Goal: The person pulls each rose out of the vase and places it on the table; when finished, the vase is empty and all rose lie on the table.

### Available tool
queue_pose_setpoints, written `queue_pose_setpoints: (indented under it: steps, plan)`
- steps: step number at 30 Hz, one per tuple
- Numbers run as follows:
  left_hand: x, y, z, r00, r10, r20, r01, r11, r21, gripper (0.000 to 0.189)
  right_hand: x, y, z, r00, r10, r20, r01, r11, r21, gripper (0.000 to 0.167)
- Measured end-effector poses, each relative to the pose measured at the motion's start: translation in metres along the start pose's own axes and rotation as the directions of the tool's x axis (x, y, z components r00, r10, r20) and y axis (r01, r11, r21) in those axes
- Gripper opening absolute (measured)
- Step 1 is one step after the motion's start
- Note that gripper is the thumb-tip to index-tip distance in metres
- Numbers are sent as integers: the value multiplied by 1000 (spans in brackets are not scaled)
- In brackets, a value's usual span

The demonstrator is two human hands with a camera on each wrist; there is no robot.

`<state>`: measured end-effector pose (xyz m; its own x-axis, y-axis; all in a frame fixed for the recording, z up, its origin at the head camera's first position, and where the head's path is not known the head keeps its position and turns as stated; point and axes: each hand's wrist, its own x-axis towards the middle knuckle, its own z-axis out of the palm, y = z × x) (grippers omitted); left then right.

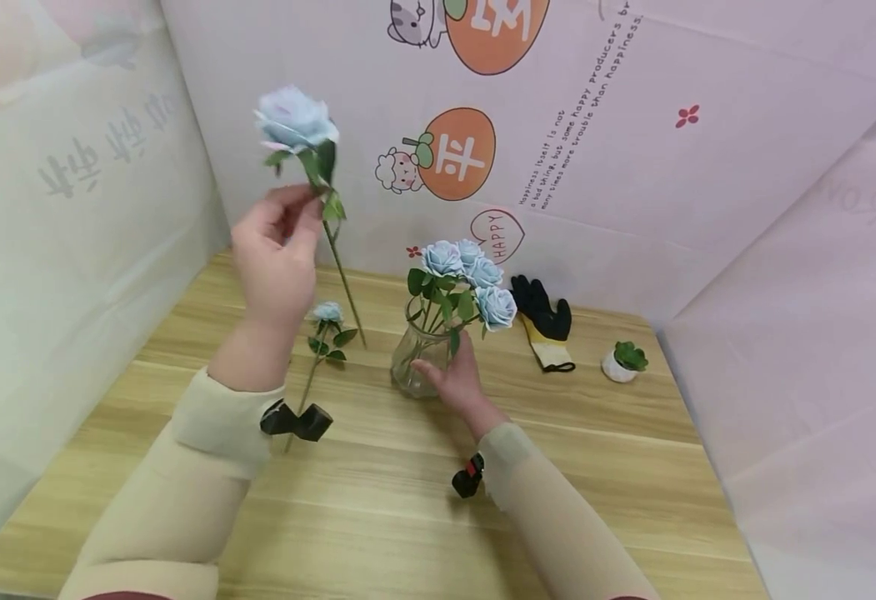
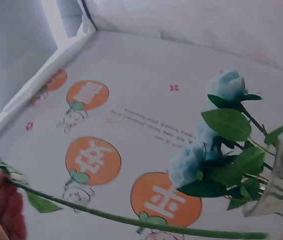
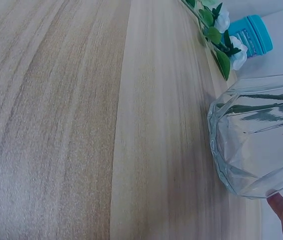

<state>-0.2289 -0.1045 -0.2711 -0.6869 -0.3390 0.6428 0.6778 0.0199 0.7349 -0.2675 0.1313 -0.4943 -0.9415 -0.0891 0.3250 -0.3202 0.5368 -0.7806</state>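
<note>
My left hand (image 1: 280,250) pinches the stem of a pale blue rose (image 1: 297,121) just below its leaves, raised high at the left. The rose stands bloom up, its stem (image 2: 146,221) slanting down toward the right in the head view. A clear glass vase (image 1: 405,367) stands on the table, holding several pale blue roses (image 1: 496,308) that lean to the right. Around the vase's right side my right hand (image 1: 458,379) grips, thumb across the front and fingers mostly hidden behind the glass. Through the faceted vase wall (image 3: 251,165), green stems show in the right wrist view.
Another blue rose (image 1: 327,313) lies on the wooden table (image 1: 347,508), left of the vase. Behind and right of the vase are a black and yellow glove (image 1: 545,321) and a small potted succulent (image 1: 623,361). A teal lidded container (image 3: 254,37) shows in the right wrist view.
</note>
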Motion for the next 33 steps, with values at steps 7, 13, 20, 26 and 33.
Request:
queue_pose_setpoints:
  steps: [7,13,20,26,33]
  plan:
    - [-17,-75,-11,802,-532,273,388,810,440,21,1,0,-1,1000,-20,-5,20,1000,7,89]
    - [-55,-157,-22,694,-683,227,445,654,612,23,2,-1,2,998,-65,-15,66,997,34,89]
    - [-84,-206,-32,631,-745,216,453,580,677,17,2,-2,1,995,-96,-18,97,995,35,87]
    - [-91,-216,-32,619,-763,188,423,525,739,13,2,-1,0,996,-89,-11,89,995,35,88]
    - [-92,-219,-31,604,-775,188,390,493,778,16,0,0,-1,999,-36,-6,36,999,11,89]
